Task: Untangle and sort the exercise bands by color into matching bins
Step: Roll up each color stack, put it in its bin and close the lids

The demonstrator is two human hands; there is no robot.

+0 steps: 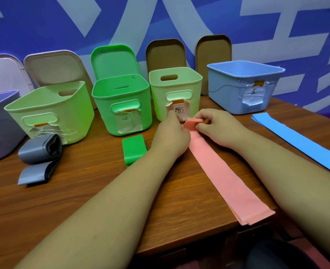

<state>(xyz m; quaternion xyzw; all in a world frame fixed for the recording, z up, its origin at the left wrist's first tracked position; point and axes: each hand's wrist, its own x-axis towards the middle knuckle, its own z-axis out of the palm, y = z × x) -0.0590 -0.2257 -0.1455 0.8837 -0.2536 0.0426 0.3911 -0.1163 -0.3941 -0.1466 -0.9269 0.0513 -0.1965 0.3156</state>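
The pink band (224, 175) lies flat on the wooden surface (82, 191) as a long layered strip. Its near end reaches the surface's front edge and its far end is folded back into a small thick wad. Both grips are clenched on that wad: the right grip (216, 127) pinches its right edge between thumb and fingers, and the left grip (170, 136) curls onto its left edge. Just behind the wad stands a pale yellow-green bin (175, 90) with a taped paper label (177, 110) handwritten 粉, partly hidden by the left grip. To the left, a green bin (121, 101) carries a label (128, 121) reading 绿, with a folded green band (134, 150) in front of it. To the right, a blue bin (244, 86) is labelled 蓝 (254, 92), with a flat blue band (300, 140) near it. Farther left, a light green bin (51, 113) has a crumpled, unreadable label, and a loosely rolled grey band (39, 150) lies before it.
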